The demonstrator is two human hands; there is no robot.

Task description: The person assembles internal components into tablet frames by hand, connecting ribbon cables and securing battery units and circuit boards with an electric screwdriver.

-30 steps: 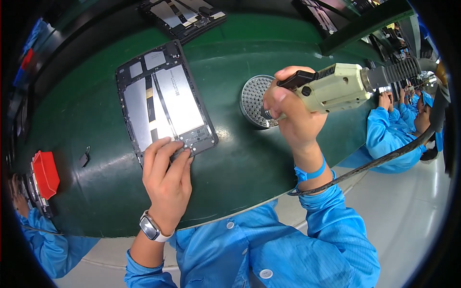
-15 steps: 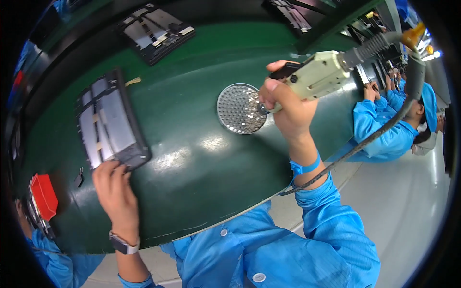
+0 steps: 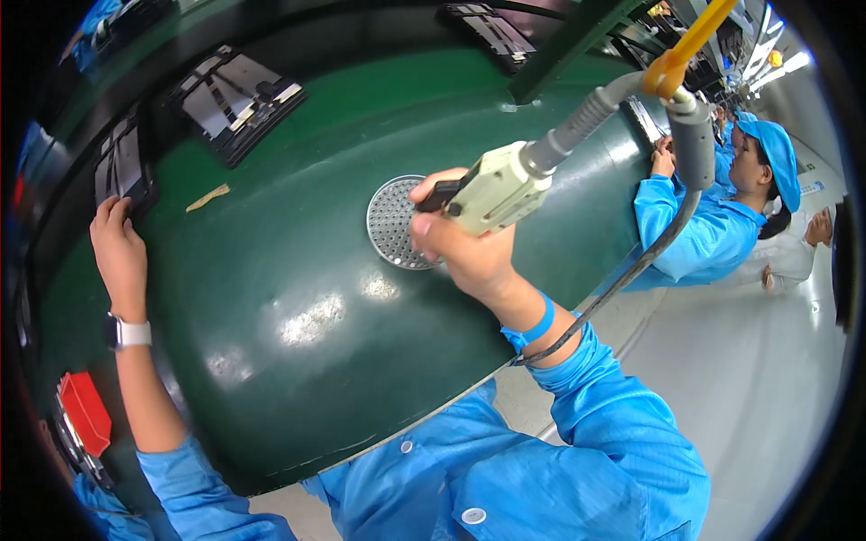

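My right hand [image 3: 465, 248] is wrapped round a pale green electric screwdriver [image 3: 501, 185] with a grey cable sleeve. Its tip end is hidden by my fingers, over a round perforated metal tray [image 3: 392, 225] that holds small shiny screws. Far to the left, my left hand [image 3: 119, 252] has its fingers stretched out, the tips at the near end of an opened tablet-like device [image 3: 122, 162] with a black frame and silver panels. Whether the fingertips rest on its edge or grip it is hard to see.
A similar device [image 3: 234, 99] lies at the back left, another [image 3: 492, 34] beyond the green post [image 3: 568, 50]. A yellowish strip [image 3: 207, 197] lies on the green table [image 3: 298, 388]. A red bin [image 3: 86, 410] stands at left. A cable [image 3: 645, 261] hangs by my right arm; a co-worker [image 3: 713, 216] sits at right.
The device by my left hand has slid away toward the back left, with the hand following it. My right hand and the screwdriver have shifted over the tray. The view has turned slightly.
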